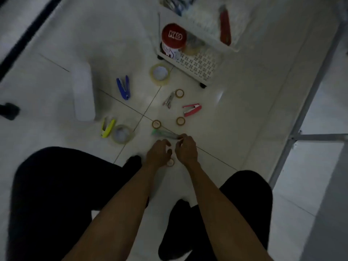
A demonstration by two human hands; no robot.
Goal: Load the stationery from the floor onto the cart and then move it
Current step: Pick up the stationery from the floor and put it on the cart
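- The right hand [186, 149] pinches the near end of the green cutter [165, 134], which lies on the floor [235, 110] well short of the cart [199, 68]. The left hand [158, 153] hangs loosely curled, with nothing visible in it.
- The cutter looks light, stiff and slick (blade end best avoided), so mid-body seems the surest hold.
- A small tape roll [180, 121] and a pink stapler [192, 109] lie between the cutter and the cart. Lifting above them looks open, and the cart's rim is the edge to mind.

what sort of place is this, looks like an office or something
Probably an office or storeroom: pale tiled floor, a white wheeled cart with perforated shelves, and a blue stapler and tape roll among stationery scattered below.
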